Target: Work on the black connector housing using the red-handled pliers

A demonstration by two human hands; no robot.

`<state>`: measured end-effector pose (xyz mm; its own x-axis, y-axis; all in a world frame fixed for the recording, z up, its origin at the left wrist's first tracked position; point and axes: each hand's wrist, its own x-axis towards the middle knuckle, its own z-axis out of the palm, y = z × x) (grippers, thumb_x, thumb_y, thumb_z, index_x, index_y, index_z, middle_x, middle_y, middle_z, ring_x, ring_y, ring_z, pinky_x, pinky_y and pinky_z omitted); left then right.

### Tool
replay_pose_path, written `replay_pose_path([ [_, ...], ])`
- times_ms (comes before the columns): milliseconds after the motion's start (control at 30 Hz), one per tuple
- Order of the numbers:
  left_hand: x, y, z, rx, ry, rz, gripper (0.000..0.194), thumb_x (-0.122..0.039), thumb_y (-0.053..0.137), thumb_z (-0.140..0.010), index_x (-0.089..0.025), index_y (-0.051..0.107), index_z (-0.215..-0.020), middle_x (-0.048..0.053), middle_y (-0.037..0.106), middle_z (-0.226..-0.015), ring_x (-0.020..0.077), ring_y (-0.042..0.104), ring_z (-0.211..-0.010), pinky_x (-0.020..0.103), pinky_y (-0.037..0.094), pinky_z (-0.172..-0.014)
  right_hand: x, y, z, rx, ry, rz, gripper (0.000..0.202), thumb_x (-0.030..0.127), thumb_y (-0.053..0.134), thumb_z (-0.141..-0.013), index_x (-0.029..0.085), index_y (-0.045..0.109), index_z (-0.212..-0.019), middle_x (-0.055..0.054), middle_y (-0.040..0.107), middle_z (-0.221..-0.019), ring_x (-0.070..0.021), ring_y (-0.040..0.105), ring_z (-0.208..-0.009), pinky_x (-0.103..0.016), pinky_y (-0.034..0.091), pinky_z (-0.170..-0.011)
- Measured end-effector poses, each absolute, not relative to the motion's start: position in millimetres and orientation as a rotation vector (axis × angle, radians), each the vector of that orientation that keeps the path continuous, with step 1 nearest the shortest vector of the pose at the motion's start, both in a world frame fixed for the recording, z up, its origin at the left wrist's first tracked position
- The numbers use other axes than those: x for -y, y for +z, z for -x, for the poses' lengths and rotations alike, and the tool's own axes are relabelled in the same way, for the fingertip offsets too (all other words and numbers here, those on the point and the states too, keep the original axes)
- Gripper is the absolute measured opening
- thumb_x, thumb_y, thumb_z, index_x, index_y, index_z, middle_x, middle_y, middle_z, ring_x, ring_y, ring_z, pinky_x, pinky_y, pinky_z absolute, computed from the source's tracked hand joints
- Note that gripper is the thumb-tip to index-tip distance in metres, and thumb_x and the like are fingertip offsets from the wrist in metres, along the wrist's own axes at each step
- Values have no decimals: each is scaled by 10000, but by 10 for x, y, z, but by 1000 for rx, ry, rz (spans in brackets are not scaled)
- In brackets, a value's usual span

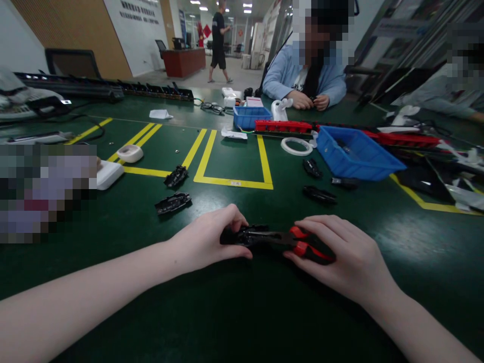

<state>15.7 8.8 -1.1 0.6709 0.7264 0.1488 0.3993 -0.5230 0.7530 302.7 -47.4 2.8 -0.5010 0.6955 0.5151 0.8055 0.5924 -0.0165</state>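
My left hand (pixel 215 234) is closed round a black plastic part (pixel 251 234) just above the green table. With my right hand (pixel 340 247) I grip red-handled pliers (pixel 302 247), whose jaws point left and meet the right side of that part. Whether the jaws pinch it cannot be made out. Beyond my left hand lie two similar black pieces, one (pixel 176 176) behind the other (pixel 173 202). Behind my right hand are more black parts, among them one (pixel 319 194) lying flat and one (pixel 312 168) nearer the blue bin.
Beyond the parts stand a large blue bin (pixel 359 156), a small blue bin (pixel 251 117) and a roll of white tape (pixel 297 146). Yellow tape (pixel 234 183) marks the green table (pixel 234 312). A person (pixel 306 75) sits across it; another person (pixel 218 40) walks behind.
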Motion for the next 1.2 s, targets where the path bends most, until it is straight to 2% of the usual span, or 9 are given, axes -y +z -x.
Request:
replay_pose_path([
  [133, -77, -3, -136, -745, 667, -2158, 380, -313, 833, -808, -193, 474, -842, 33, 710, -1100, 183, 686, -893, 264, 516, -691, 486, 40, -3007, 2346, -298, 1155, 331, 381, 691, -889, 160, 615, -1124, -123, 717, -1012, -241, 701, -876, -367, 574, -689],
  [367, -72, -17, -138, -641, 721, -2275, 395, -289, 792, -849, -174, 437, -721, 70, 698, -1105, 190, 686, -944, 254, 542, -725, 480, 63, -3039, 2335, -271, 1162, 336, 369, 712, -868, 180, 617, -1129, -119, 724, -1012, -252, 703, -876, -383, 572, -694],
  [600, -74, -21, -129, -645, 742, -2288, 267, -187, 734, -881, -161, 501, -754, 80, 652, -1172, 177, 677, -970, 257, 560, -747, 487, 28, -3079, 2351, -242, 1160, 377, 422, 709, -873, 213, 610, -1170, -108, 724, -1042, -259, 693, -911, -404, 567, -722],
  [733, -74, -12, -126, -597, 736, -2292, 278, -201, 730, -893, -161, 489, -758, 80, 634, -1188, 175, 664, -989, 262, 561, -776, 484, 18, -3085, 2364, -260, 1175, 422, 483, 694, -889, 206, 592, -1190, -119, 710, -1054, -262, 685, -929, -412, 562, -734],
  [1200, -66, -21, -120, -567, 720, -2318, 282, -208, 692, -923, -169, 468, -756, 89, 634, -1216, 185, 663, -1017, 271, 562, -782, 491, 87, -3036, 2399, -265, 1137, 365, 458, 708, -875, 188, 632, -1110, -110, 728, -985, -238, 691, -818, -372, 560, -652],
])
